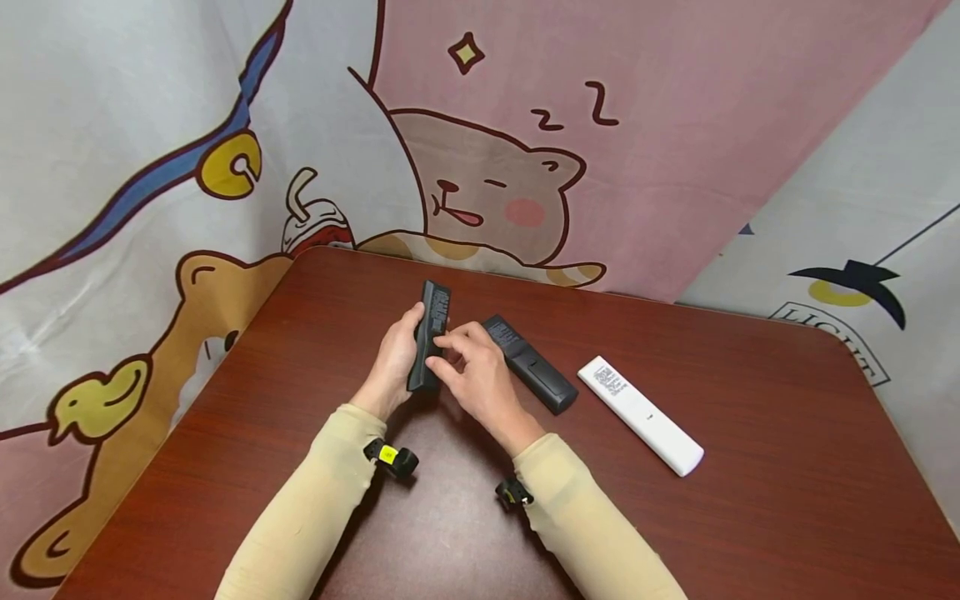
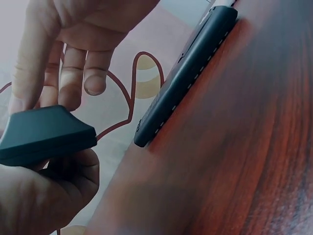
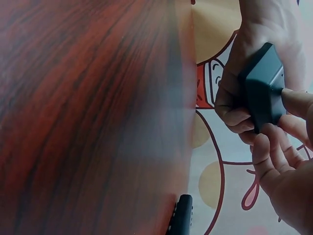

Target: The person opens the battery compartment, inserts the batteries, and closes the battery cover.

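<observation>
In the head view my left hand [image 1: 395, 358] grips a black remote control [image 1: 431, 329], tilted up with its printed back showing. In the left wrist view its end [image 2: 46, 134] juts out of that hand. My right hand [image 1: 480, 371] comes in from the right, thumb and forefinger touching the remote's back near the middle. The other fingers [image 3: 264, 152] of the right hand are loosely bent below the remote in the right wrist view. A second black remote control [image 1: 531, 365] lies back up on the table, just right of the right hand.
A white remote control [image 1: 641, 415] lies back up farther right on the dark red wooden table [image 1: 780, 433]. Behind the table's far edge hangs a cartoon-printed cloth [image 1: 645, 167]. Both forearms wear pale sleeves with small black wrist devices [image 1: 393, 458].
</observation>
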Tool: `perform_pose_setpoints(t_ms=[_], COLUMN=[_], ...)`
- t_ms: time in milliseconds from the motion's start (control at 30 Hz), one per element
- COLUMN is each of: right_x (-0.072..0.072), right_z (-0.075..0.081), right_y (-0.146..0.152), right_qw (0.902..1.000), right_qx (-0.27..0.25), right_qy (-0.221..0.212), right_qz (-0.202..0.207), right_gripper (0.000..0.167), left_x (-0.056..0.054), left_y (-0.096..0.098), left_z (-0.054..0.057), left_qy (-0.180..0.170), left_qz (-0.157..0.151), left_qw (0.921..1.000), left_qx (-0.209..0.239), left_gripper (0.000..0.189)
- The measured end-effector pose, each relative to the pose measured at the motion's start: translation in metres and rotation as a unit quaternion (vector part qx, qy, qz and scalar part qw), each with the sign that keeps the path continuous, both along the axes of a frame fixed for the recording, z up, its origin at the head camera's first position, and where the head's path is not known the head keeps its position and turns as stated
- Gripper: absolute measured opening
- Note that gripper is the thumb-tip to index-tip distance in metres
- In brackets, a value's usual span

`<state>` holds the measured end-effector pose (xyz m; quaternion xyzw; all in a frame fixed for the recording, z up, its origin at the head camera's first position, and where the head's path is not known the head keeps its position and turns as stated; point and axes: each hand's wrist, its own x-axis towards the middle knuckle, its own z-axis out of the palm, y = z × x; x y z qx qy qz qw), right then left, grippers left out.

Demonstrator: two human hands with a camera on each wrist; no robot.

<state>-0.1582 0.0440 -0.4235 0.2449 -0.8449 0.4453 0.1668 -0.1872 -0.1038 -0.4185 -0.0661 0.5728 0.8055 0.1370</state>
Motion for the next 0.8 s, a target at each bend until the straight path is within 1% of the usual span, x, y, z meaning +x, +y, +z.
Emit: perform_pose_setpoints(t_ms=[167,433,800], right_x=[0.0008,0.0007,0.0000], right_z=[0.0004,-0.0007,0.0010], right_y=[0.0005,0.0017,0.0060], right_qw=[1.0000,1.0000,0.9999], right_qx=[-0.002,-0.001,0.006], right_qy=[0.002,-0.004,-0.009], right_qz=[0.000,0.003,0.009], right_gripper=[0.028,0.028,0.028], left_x=[0.0006,0.0002,0.0011], left_y=[0.0004,0.0010,0.0022], left_z=[0.0013,0.0004,0.0031], left_qy=[0.005,-0.006,0.003], left_qz=[-0.002,0.000,-0.005], left_qw=[1.0000,1.0000,0.9998], left_qx=[-0.005,-0.004,-0.020], left_gripper=[0.063,0.060,0.057])
